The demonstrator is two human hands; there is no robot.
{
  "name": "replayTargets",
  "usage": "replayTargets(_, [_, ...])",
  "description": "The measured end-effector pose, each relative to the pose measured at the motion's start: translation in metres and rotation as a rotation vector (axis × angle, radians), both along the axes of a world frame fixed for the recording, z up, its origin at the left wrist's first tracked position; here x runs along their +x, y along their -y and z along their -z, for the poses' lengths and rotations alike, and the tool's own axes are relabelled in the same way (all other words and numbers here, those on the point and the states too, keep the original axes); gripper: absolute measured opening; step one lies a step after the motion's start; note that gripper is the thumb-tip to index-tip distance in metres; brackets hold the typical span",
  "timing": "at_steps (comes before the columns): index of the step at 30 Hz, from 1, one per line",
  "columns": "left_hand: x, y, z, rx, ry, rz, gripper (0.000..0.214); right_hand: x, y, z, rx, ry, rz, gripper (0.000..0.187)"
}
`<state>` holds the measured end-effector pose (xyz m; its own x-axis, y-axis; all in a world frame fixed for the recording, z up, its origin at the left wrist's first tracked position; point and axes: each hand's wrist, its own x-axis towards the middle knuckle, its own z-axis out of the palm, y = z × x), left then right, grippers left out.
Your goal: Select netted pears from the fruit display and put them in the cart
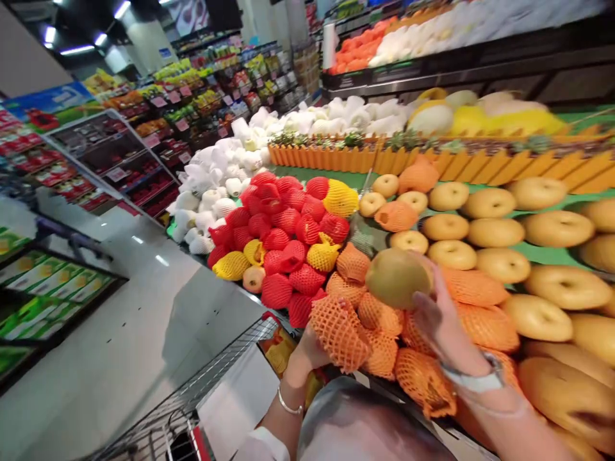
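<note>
My right hand [439, 317] is closed round a bare, greenish-brown round pear [398, 278], held above the heap. In my left hand [311, 346] is an orange foam net sleeve [340, 334]; whether a fruit sits inside it cannot be made out. Under and between both hands lie several pears in orange foam nets [379, 314]. Unwrapped yellow-brown pears [494, 266] stand in rows to the right of my right hand. Left of the orange ones is a pile of fruit in red foam nets [283, 240], with a few yellow nets [323, 255] among them.
A wire shopping cart [225, 358] stands at the lower left, against the display. White-wrapped fruit [211, 186] fills the display's far left corner. A low orange picket fence [321, 157] runs across behind the pears. Snack shelves [216, 83] stand beyond the aisle floor [139, 288].
</note>
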<state>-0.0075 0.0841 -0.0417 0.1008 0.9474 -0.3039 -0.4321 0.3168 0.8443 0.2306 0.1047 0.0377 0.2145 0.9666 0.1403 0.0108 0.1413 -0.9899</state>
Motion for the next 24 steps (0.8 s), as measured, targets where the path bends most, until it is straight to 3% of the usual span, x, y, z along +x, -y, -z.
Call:
replayTargets(4, [0.022,-0.008,-0.012,0.177,-0.205,0.251,0.019,-0.015,0.031,0.004,0.0,-0.075,0.036,0.091])
replayTargets(11, [0.046,-0.012,-0.047,0.18,-0.143,0.317,0.036,-0.002,0.052,0.008,-0.052,-0.117,-0.174,0.079])
replayTargets(14, [0.053,-0.012,-0.071,0.218,-0.152,0.442,0.031,0.014,0.061,0.007,-0.047,-0.081,-0.276,0.076])
replayTargets(18, [0.061,-0.008,-0.095,0.425,-0.277,0.596,0.02,0.027,0.072,0.016,-0.029,-0.012,-0.385,0.079])
replayTargets(22, [0.069,-0.004,-0.099,0.455,-0.334,0.575,0.014,0.028,0.082,0.043,-0.048,-0.02,-0.34,0.085])
replayTargets(24, [0.073,0.0,-0.094,0.584,-0.437,0.587,0.014,0.026,0.086,0.052,-0.052,-0.025,-0.315,0.085])
